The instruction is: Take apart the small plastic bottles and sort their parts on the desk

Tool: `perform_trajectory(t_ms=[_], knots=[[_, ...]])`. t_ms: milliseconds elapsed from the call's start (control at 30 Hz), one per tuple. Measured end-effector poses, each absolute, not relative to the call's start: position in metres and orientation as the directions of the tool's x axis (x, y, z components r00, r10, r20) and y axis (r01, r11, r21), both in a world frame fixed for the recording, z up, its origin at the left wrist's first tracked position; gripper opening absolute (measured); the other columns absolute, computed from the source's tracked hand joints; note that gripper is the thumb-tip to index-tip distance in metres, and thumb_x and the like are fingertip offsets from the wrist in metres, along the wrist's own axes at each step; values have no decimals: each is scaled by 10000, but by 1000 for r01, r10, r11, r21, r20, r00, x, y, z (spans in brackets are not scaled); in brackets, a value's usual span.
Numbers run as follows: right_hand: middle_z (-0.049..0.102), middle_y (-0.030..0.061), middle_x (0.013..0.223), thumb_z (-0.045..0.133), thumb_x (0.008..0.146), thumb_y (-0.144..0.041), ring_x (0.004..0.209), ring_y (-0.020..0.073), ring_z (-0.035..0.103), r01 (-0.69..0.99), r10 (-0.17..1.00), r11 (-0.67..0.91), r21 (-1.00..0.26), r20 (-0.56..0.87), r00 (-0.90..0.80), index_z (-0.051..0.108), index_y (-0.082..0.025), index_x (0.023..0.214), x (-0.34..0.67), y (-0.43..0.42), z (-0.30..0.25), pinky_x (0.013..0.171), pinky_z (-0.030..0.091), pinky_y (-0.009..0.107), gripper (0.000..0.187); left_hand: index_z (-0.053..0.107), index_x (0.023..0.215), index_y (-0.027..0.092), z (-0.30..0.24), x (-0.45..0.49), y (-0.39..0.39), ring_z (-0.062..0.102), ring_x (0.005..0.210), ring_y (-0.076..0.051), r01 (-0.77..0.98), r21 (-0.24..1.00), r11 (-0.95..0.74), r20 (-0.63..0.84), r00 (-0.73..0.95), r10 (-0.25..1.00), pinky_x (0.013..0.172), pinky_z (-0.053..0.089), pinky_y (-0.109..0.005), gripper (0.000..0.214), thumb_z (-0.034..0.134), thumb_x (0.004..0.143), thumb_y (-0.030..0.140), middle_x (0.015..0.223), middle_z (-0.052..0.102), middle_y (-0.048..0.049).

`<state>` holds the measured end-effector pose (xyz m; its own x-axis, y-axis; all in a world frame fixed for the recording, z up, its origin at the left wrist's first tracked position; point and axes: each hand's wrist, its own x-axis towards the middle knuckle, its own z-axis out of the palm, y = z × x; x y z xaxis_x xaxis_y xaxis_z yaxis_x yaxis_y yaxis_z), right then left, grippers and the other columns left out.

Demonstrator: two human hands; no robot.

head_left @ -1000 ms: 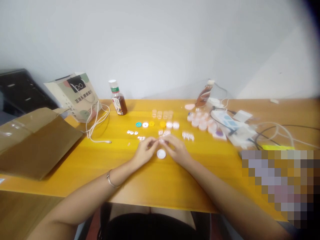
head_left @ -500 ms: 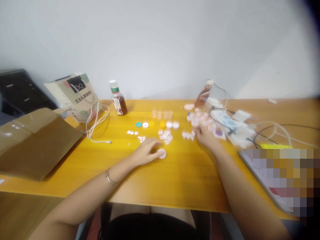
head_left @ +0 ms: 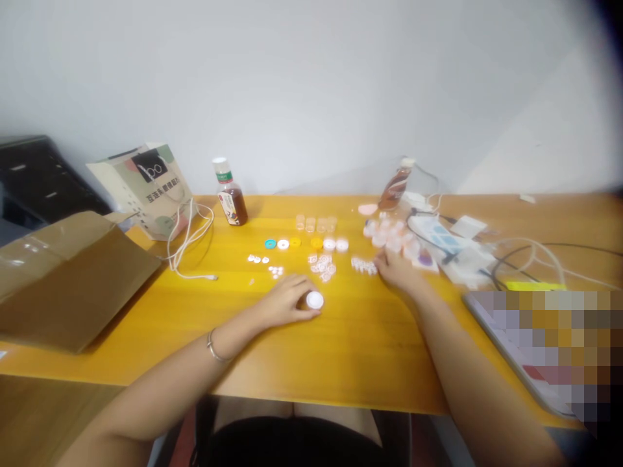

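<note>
Around a small white round piece (head_left: 315,300) on the table curl the thumb and fingers of my left hand (head_left: 287,301). My right hand (head_left: 399,272) is farther forward, its fingertips closed together at the right end of a row of small white pieces (head_left: 364,266); what they pinch is blurred. Between the hands lies a cluster of white patterned pieces (head_left: 322,264). Smaller white bits (head_left: 276,272) sit just beyond my left hand. Behind them runs a line of round pieces: a blue ring (head_left: 270,244), a yellow disc (head_left: 317,243) and several white ones.
Several clear cups (head_left: 310,225) stand farther back. Pale plastic pieces (head_left: 393,235) are heaped beyond my right hand. Two bottles (head_left: 232,201), one left and one right, stand near the wall. A cardboard box (head_left: 82,279) and paper bag (head_left: 156,188) are left; cables and a power strip (head_left: 433,237) right.
My left thumb has come round the near side of the white round piece, and the fingers curl closer about it. My right hand has drawn slightly back, toward the row of small white pieces.
</note>
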<state>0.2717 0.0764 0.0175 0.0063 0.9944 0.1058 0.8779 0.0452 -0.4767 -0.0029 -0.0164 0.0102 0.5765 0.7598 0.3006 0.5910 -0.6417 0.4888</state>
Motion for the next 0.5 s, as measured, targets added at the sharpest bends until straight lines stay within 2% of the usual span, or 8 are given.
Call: perform_trajectory(t_ms=[133, 233, 367, 433, 500], knots=[[554, 19, 601, 493, 785, -297, 584, 172, 523, 821, 981, 91, -563, 194, 25, 490, -196, 740, 267, 72, 27, 548, 354, 266, 111, 566, 945, 199, 10, -3, -17, 513, 884, -203, 583, 504, -637, 298, 575, 762, 801, 373, -324, 299, 611, 732, 404, 946, 579, -56], [506, -10, 572, 495, 791, -387, 538, 145, 469, 719, 947, 256, -646, 316, -54, 489, -200, 738, 253, 60, 34, 526, 344, 257, 194, 565, 949, 202, 10, -3, -17, 510, 899, -204, 574, 524, -629, 292, 573, 766, 812, 372, -324, 297, 627, 722, 383, 950, 574, -54], [502, -14, 624, 586, 724, -456, 576, 135, 454, 539, 840, 531, -654, 325, -434, 531, -200, 779, 221, 31, 38, 540, 358, 248, 267, 559, 939, 191, 8, -3, -15, 507, 899, -205, 568, 536, -625, 293, 569, 769, 806, 375, -322, 305, 638, 717, 383, 937, 568, -55], [540, -4, 711, 664, 655, -463, 652, 146, 483, 452, 735, 605, -656, 240, -635, 550, -206, 836, 206, 18, 36, 585, 381, 252, 334, 552, 922, 179, 4, -3, -13, 509, 883, -205, 567, 541, -621, 291, 566, 771, 788, 381, -317, 337, 649, 703, 415, 927, 564, -59], [558, -1, 759, 684, 640, -462, 690, 148, 497, 403, 661, 619, -674, 169, -731, 549, -206, 851, 196, 9, 33, 612, 390, 254, 358, 543, 896, 169, 1, -2, -11, 510, 862, -201, 573, 543, -614, 286, 561, 777, 765, 386, -310, 367, 653, 692, 453, 914, 559, -61]])
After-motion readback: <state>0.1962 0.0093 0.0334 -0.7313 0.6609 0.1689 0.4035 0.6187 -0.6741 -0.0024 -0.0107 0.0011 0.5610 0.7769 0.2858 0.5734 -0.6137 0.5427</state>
